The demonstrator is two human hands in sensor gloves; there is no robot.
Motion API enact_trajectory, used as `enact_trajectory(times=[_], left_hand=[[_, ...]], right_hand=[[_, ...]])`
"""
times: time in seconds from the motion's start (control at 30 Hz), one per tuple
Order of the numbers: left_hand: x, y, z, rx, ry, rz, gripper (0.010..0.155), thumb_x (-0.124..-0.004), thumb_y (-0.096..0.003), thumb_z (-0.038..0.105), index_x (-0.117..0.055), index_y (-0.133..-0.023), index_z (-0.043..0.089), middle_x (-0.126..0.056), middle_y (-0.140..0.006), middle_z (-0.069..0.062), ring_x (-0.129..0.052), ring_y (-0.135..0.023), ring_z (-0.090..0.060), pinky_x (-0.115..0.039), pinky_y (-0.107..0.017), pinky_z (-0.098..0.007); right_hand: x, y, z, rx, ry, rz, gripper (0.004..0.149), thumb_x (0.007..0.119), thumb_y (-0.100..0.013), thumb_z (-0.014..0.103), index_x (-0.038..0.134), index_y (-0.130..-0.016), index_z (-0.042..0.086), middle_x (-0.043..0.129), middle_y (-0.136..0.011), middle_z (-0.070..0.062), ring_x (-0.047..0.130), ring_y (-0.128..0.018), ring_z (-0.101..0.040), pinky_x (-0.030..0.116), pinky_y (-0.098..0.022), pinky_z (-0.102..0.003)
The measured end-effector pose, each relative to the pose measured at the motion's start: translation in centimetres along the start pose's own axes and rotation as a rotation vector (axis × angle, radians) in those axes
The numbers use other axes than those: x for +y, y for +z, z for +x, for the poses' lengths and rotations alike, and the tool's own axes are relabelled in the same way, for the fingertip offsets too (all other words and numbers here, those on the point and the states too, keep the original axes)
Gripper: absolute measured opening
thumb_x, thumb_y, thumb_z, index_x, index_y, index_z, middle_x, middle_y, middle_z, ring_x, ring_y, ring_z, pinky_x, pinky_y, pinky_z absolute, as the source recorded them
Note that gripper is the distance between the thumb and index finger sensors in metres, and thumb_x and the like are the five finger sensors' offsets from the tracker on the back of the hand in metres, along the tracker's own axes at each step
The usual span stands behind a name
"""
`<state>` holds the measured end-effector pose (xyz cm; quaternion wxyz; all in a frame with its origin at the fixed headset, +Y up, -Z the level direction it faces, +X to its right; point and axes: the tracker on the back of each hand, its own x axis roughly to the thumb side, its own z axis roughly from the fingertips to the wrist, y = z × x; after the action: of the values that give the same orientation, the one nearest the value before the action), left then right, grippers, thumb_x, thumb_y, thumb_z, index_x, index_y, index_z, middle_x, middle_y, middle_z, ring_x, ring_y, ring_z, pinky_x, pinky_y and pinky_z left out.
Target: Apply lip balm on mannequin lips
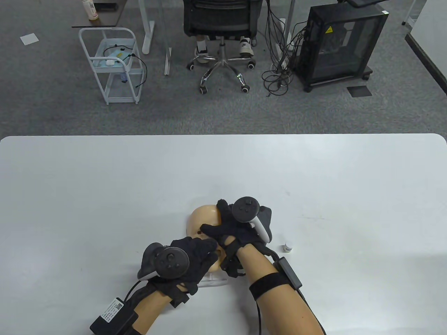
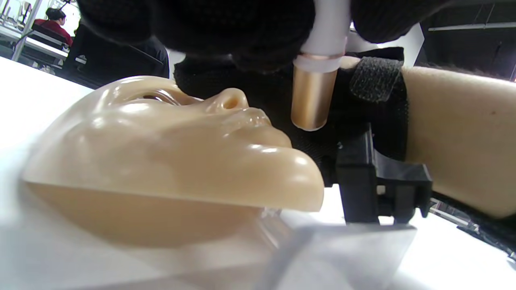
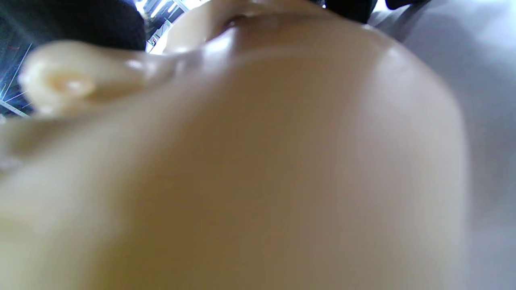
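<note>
Hands met over the glossy beige plastic mannequin face (image 2: pixel 169 161), which lay face-up on the white tabletop (image 1: pixel 104 195). The left hand (image 1: pixel 188 261) gripped a lip balm tube with a white body and gold tip (image 2: pixel 312 94), tip just beside the lips. The right hand (image 1: pixel 237 226) rested on the face's far side. A small white cap (image 1: pixel 287 247) stood to the face's right.

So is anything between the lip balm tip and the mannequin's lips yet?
No. In the left wrist view, the lip balm tube hangs beside the lips, with only open air between them.
</note>
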<state>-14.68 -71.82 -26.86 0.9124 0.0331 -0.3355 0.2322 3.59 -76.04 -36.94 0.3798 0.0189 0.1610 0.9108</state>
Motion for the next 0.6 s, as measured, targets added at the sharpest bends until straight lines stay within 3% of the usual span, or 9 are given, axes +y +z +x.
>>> enact_trajectory(times=[0.6], left_hand=[[-0.48,-0.20,0.63,0.010,-0.095,-0.013,0.049,-0.072,-0.0590,0.048,-0.064,-0.097,0.020,-0.088,-0.071,-0.014,-0.090,-0.040,-0.029,-0.071,-0.050,-0.059]], right_hand=[[0.04,0.03,-0.03,-0.002,0.011,0.000,0.100,0.090,-0.046,0.068,0.031,-0.112,0.022,0.035,-0.118,-0.024,0.052,-0.101,-0.053,0.051,-0.068,-0.065]])
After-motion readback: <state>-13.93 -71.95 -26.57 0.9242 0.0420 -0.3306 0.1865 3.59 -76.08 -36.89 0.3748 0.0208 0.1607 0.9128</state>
